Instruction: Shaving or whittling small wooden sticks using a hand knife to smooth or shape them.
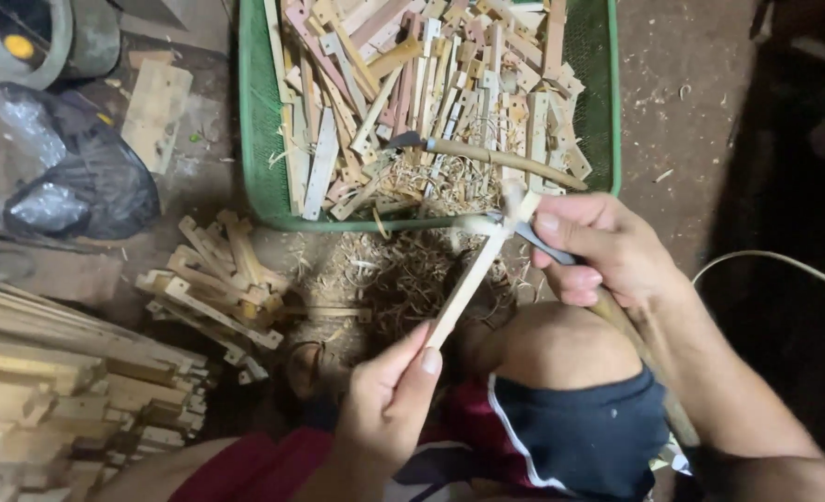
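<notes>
- The left hand (389, 395) pinches the near end of a thin pale wooden strip (468, 279) between thumb and fingers; the strip slants up and away toward the right hand
- The right hand (603, 251) is curled shut around a knife with a dark metal blade and a long wooden handle (547, 244); the blade meets the far end of the strip, where a pale shaving seems to curl off, though that spot is blurred
- The knife's handle runs back under the right forearm, past a bare knee (552, 344) and dark blue shorts (580, 432)
- Just beyond the hands sits a green mesh plastic basket (254, 139), heaped with short notched wooden pieces; a second long-handled curved tool (487, 153) lies across that heap
- Curled wood shavings (385, 270) cover the dirt floor between the basket and the knee
- To the left lie a small pile of notched wooden pieces (217, 279), a stack of longer pale wooden slats (50, 372) and a crumpled black plastic bag (87, 186)
</notes>
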